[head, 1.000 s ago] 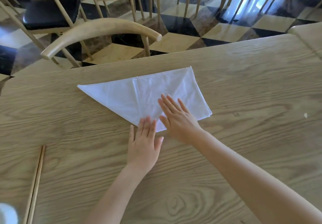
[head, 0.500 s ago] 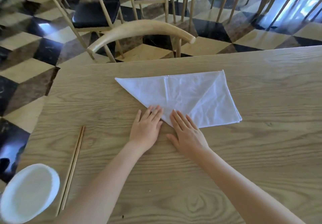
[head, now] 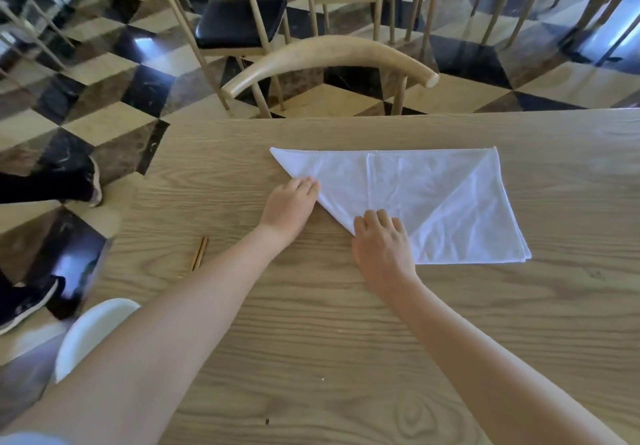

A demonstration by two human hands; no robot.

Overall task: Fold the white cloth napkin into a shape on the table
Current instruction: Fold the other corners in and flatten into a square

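The white cloth napkin (head: pixel 433 202) lies flat on the wooden table (head: pixel 346 340). It is partly folded: its right half forms a layered square, and its left half tapers to a point at the far left. My left hand (head: pixel 289 207) is at the napkin's slanted left edge, with its fingers curled together over that edge. My right hand (head: pixel 381 247) rests palm down on the napkin's near point, fingers slightly spread and pressing the cloth.
A pair of wooden chopsticks (head: pixel 200 257) and a white bowl (head: pixel 93 334) lie near the table's left edge. A wooden chair back (head: pixel 329 60) stands at the far side. A person's dark shoes (head: pixel 24 302) are on the checkered floor at left.
My left hand has slid left and away along the napkin's slanted edge, apart from my right hand. My right hand stays at the near point. The view has shifted left.
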